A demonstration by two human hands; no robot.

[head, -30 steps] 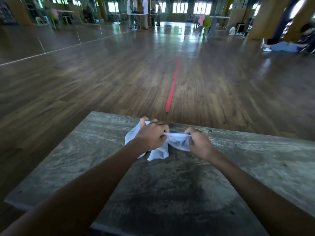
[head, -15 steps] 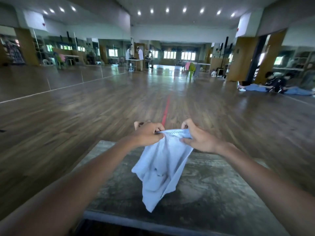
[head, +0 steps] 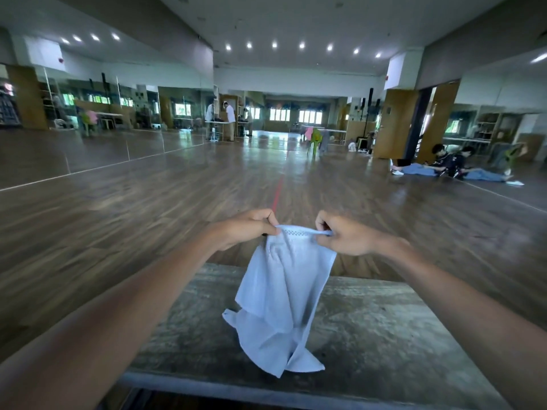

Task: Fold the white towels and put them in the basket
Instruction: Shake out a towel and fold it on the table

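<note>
holding the white towel point(head: 281, 297) up by its top edge, my left hand point(head: 245, 229) pinches one corner and my right hand point(head: 346, 235) pinches the other. it hangs crumpled above the grey table point(head: 384, 335), lower end near the table's front edge; contact cannot be judged. wooden floor point(head: 148, 208) beyond

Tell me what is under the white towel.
Under the white towel, held by left hand and right hand, lies the worn table. The patch behind the cloth is hidden.
</note>
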